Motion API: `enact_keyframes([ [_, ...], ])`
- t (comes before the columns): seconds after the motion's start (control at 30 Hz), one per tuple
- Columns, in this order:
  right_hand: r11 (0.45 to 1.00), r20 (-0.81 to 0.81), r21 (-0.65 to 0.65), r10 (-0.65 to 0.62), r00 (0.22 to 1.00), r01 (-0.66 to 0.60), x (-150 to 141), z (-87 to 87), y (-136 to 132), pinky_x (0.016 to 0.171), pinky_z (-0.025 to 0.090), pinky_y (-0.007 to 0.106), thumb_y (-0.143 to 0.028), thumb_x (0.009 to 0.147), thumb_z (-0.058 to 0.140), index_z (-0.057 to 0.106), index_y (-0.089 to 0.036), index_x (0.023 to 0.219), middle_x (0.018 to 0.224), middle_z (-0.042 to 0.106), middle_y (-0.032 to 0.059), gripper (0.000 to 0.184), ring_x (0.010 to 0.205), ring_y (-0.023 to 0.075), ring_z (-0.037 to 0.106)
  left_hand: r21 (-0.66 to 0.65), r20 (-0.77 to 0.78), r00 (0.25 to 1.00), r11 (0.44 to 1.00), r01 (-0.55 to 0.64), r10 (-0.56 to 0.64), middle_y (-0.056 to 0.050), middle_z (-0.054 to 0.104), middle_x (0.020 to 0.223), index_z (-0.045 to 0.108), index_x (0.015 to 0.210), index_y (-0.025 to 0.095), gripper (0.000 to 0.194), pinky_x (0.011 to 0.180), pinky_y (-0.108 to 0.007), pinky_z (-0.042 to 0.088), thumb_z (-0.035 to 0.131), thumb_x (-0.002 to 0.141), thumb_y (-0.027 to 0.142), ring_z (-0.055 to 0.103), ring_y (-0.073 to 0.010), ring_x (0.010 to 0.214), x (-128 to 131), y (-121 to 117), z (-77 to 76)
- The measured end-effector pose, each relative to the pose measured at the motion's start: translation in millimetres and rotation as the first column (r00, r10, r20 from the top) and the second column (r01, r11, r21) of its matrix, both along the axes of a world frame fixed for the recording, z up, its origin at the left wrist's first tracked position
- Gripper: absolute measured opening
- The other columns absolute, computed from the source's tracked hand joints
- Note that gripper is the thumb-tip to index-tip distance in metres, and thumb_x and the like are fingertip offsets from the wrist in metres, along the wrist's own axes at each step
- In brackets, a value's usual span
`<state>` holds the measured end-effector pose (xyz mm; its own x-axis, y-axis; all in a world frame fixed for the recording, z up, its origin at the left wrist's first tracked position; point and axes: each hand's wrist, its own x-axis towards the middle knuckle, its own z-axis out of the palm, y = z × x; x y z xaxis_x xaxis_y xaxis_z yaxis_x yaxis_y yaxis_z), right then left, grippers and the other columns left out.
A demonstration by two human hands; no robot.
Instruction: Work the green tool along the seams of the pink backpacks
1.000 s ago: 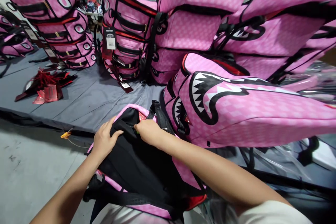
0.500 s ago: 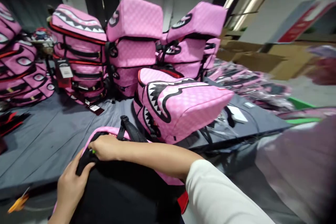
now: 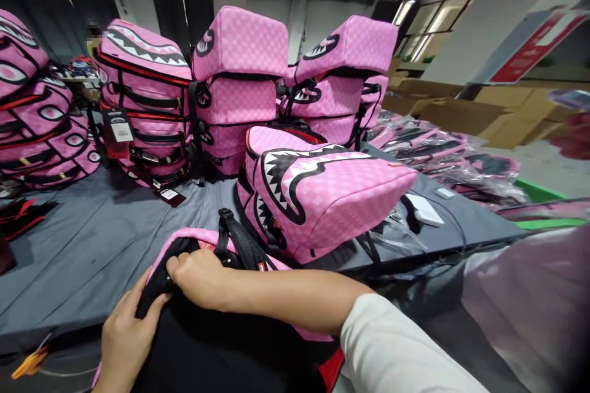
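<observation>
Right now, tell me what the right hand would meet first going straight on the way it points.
Likely the black cloth of the bag, then the left hand gripping that side; depth between them is hard to judge.

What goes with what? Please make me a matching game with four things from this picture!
Things:
1. Left hand
2. Right hand
3. Orange thing
4. Cardboard boxes

Clues:
A. Brown, in the background on the right
B. Curled over black fabric of the bag
C. At the near edge of the grey table, on the left
D. Thumb and fingers on the bag's pink edge

Right pairs: 1-D, 2-B, 3-C, 4-A
</observation>
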<state>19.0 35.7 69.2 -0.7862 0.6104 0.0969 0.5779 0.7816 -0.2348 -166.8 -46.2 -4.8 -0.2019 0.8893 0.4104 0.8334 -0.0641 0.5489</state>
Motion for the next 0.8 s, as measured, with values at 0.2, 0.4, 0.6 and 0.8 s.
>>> enact_keyframes([
  [0.2,0.952,-0.015,-0.298,-0.082,0.997,0.074,-8.4,2.9,12.5,0.055,0.040,0.026,-0.020,0.091,0.060,0.070,-0.018,0.109,0.101,0.078,0.0070,0.020,0.094,0.0244,0.075,-0.042,0.013,0.999,0.998,-0.047,0.047,-0.008,0.073,0.125,0.064,0.130,0.023,0.058,0.105,-0.042,0.054,0.060,0.086,0.060,0.070,-0.0324,0.114,-3.5,-0.2,-2.5],
  [0.4,0.973,0.102,0.022,0.226,0.969,-0.229,2.7,25.3,11.4,0.060,0.050,0.033,-0.013,0.099,0.053,0.070,-0.011,0.110,0.101,0.077,0.0131,0.020,0.091,0.0254,0.074,-0.134,0.052,0.994,0.987,-0.090,0.098,-0.008,0.073,0.124,0.065,0.130,0.022,0.062,0.106,-0.043,0.053,0.057,0.084,0.063,0.070,-0.0330,0.114,-1.9,-4.2,8.2],
  [0.6,0.978,0.490,-0.086,0.208,0.846,-0.190,55.9,28.1,-8.7,0.068,0.059,0.035,0.002,0.090,0.057,0.075,-0.013,0.094,0.100,0.078,0.0114,0.023,0.095,0.0267,0.075,-0.313,0.070,0.960,0.920,-0.237,0.271,-0.007,0.075,0.117,0.064,0.132,0.029,0.068,0.092,-0.048,0.055,0.056,0.078,0.070,0.072,-0.0365,0.101,5.3,-4.4,27.8],
  [0.8,1.000,0.351,0.020,-0.027,0.936,0.021,81.4,15.8,-30.2,0.066,0.062,0.036,0.006,0.086,0.054,0.068,-0.007,0.102,0.099,0.075,0.0162,0.025,0.093,0.0280,0.075,-0.506,0.093,0.984,0.858,-0.086,0.154,-0.008,0.075,0.117,0.063,0.126,0.027,0.071,0.099,-0.048,0.053,0.062,0.072,0.073,0.068,-0.0378,0.114,-18.2,16.0,29.5],
])
